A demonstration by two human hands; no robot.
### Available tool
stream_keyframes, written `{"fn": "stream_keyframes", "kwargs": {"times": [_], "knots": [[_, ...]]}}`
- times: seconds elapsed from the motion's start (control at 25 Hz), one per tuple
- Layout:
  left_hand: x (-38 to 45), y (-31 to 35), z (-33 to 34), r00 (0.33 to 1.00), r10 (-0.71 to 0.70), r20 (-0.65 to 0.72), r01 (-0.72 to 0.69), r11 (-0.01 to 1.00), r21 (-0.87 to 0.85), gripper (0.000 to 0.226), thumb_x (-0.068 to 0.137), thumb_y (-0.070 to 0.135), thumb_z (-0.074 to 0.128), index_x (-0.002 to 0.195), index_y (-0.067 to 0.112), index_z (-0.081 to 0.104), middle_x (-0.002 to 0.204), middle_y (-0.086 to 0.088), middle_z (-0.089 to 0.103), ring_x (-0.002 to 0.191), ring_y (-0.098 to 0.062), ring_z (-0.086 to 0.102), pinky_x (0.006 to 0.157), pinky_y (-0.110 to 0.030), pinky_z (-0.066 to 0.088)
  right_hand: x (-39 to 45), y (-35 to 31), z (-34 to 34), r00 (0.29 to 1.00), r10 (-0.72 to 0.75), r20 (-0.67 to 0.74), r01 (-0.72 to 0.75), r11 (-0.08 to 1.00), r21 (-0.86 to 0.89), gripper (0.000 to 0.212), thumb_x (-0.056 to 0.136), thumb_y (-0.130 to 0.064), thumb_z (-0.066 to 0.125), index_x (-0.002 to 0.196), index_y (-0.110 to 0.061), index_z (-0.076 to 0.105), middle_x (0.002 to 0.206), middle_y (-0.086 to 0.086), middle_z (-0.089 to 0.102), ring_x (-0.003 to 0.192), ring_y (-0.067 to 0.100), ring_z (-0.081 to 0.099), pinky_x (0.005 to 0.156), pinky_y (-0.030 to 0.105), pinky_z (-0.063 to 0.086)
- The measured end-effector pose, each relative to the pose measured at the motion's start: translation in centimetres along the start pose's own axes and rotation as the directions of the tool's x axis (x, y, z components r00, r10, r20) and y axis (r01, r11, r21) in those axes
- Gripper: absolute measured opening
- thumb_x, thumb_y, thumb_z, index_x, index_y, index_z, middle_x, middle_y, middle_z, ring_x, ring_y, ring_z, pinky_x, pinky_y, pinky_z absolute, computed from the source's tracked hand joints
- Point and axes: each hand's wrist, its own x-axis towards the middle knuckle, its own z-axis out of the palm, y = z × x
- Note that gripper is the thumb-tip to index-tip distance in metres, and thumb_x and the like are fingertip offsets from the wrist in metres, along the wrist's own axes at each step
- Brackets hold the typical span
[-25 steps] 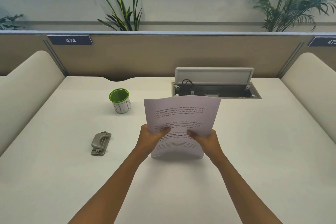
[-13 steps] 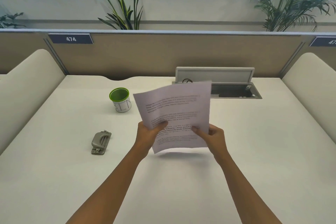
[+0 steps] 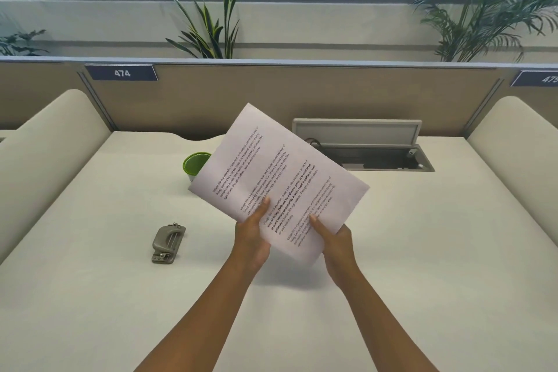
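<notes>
In the lower centre of the frame, the left hand (image 3: 252,238) and the right hand (image 3: 335,243) pinch the near edge of a printed sheet of paper (image 3: 280,181) above the desk (image 3: 422,251). Each thumb lies on top; the other fingers are hidden under it. The sheet is turned diagonally. At centre left lies a grey hole punch (image 3: 168,243). Farther away, the sheet partly covers a green cup (image 3: 194,163).
</notes>
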Motion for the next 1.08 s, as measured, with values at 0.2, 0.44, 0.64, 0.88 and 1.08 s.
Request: {"fn": "stream_keyframes", "kwargs": {"times": [0.2,0.44,0.64,0.88,1.08], "knots": [[0.6,1.2,-2.2,0.991,-0.026,-0.129,0.037,0.996,0.077,0.049,0.089,-0.004,0.066,0.135,0.013,0.059,0.125,-0.011,0.072,0.112,-0.029,0.070,0.082,-0.043,0.062,0.7,-1.5,-2.7,0.996,-0.016,-0.087,0.002,0.987,-0.161,0.028,0.086,-0.011,0.075,0.114,-0.012,0.070,0.111,0.007,0.077,0.094,0.020,0.077,0.077,0.032,0.062],[2.4,7.5,-6.2,0.957,-0.268,-0.113,0.291,0.885,0.364,0.048,0.091,0.044,0.064,0.127,0.013,0.066,0.112,-0.009,0.075,0.093,-0.025,0.071,0.075,-0.035,0.055,1.2,-3.7,-6.6,0.998,0.033,-0.052,-0.048,0.943,-0.329,0.030,0.087,-0.013,0.075,0.116,-0.008,0.070,0.104,0.005,0.079,0.088,0.019,0.078,0.069,0.027,0.062],[3.0,8.4,-6.0,0.890,-0.455,-0.018,0.349,0.657,0.668,0.052,0.085,0.056,0.067,0.125,0.023,0.070,0.124,-0.011,0.072,0.106,-0.030,0.071,0.089,-0.041,0.055,1.3,-4.2,-7.1,0.990,0.124,0.067,-0.084,0.899,-0.431,0.028,0.087,-0.020,0.076,0.114,-0.013,0.072,0.103,0.003,0.080,0.088,0.021,0.078,0.065,0.024,0.061],[2.9,6.3,-5.4,0.975,-0.222,-0.017,0.158,0.634,0.757,0.038,0.085,0.018,0.078,0.121,0.012,0.069,0.110,-0.010,0.078,0.097,-0.030,0.075,0.084,-0.045,0.060,1.8,-3.7,-6.5,1.000,0.030,0.007,-0.022,0.858,-0.513,0.029,0.088,-0.026,0.074,0.114,-0.012,0.071,0.103,0.003,0.079,0.087,0.020,0.077,0.073,0.032,0.062],[2.6,4.9,-5.3,0.999,0.019,0.033,-0.037,0.632,0.774,0.024,0.081,0.025,0.082,0.104,0.027,0.074,0.101,0.005,0.080,0.094,-0.018,0.075,0.077,-0.030,0.059,2.1,-3.3,-6.2,0.991,-0.133,-0.034,0.092,0.828,-0.553,0.021,0.089,-0.021,0.074,0.109,-0.013,0.070,0.103,0.004,0.076,0.092,0.021,0.073,0.082,0.035,0.059]]}}
